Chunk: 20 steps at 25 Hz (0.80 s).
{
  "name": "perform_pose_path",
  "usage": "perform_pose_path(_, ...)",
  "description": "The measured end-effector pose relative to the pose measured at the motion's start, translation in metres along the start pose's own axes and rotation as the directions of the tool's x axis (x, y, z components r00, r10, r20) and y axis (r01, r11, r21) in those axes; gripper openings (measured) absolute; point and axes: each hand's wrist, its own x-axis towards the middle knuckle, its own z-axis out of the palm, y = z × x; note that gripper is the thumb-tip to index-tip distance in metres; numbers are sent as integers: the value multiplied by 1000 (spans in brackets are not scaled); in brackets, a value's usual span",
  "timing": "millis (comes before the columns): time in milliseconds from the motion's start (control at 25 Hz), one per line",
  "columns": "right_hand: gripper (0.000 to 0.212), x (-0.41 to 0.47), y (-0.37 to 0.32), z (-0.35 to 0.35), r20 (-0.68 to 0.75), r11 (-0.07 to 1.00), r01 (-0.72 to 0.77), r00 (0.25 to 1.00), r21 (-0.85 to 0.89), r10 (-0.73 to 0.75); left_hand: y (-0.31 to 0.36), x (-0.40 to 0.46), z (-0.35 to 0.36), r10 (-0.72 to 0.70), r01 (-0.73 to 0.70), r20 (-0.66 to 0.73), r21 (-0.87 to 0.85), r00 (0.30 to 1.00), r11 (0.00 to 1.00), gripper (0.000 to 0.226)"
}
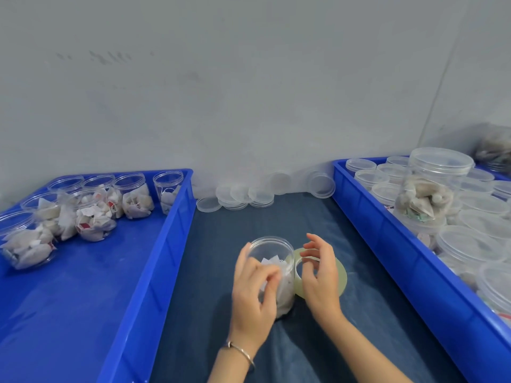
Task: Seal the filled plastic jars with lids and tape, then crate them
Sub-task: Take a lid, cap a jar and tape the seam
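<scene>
A clear plastic jar filled with tea bags stands on the dark blue table cover in the middle. A clear lid appears to sit on top of it. My left hand grips the jar's near left side, fingers curled round it. A pale yellow-green tape roll lies flat just right of the jar, touching it. My right hand hovers over the roll with fingers bent and spread; nothing shows between thumb and fingers.
The blue crate on the left holds several open filled jars at its far end. The blue crate on the right is packed with lidded jars, one jar stacked on top. Loose clear lids lie by the wall.
</scene>
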Motion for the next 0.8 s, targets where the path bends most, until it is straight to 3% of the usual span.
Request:
perform_pose_path(80, 51, 5, 7, -6, 42, 999, 10, 999, -45, -8, 0, -8, 4, -48, 50, 23, -75, 999, 996, 12)
perform_pose_path(120, 50, 6, 9, -7, 71, 998, 12, 997, -64, -8, -2, -9, 4, -141, 145, 37, -139, 989, 980, 29)
perform_pose_path(200, 47, 8, 14, -6, 112, 996, 11, 994, -85, -2, -10, -9, 5, -336, 365, 149, -271, 930, 891, 83)
perform_pose_path(280, 44, 12, 18, -4, 112, 994, 12, 994, -106, 0, -18, -7, 8, -401, 487, 317, -272, 859, 830, 110)
perform_pose_path(440, 47, 37, 27, -10, 52, 982, 24, 999, -186, -15, -31, -9, 13, -488, 579, 327, -305, 809, 756, 94)
perform_pose_path(600, 41, 80, 43, -21, -3, 931, -161, 986, -328, 169, -37, -13, 17, -509, 598, 321, -336, 799, 727, 91)
perform_pose_path(680, 41, 96, 54, -20, 58, 865, -209, 963, -456, 263, -41, -13, 19, -505, 596, 321, -351, 801, 722, 91)
perform_pose_path(800, 43, 109, 61, -7, 230, 813, -118, 927, -570, 296, -42, -9, 21, -521, 605, 309, -355, 796, 713, 92)
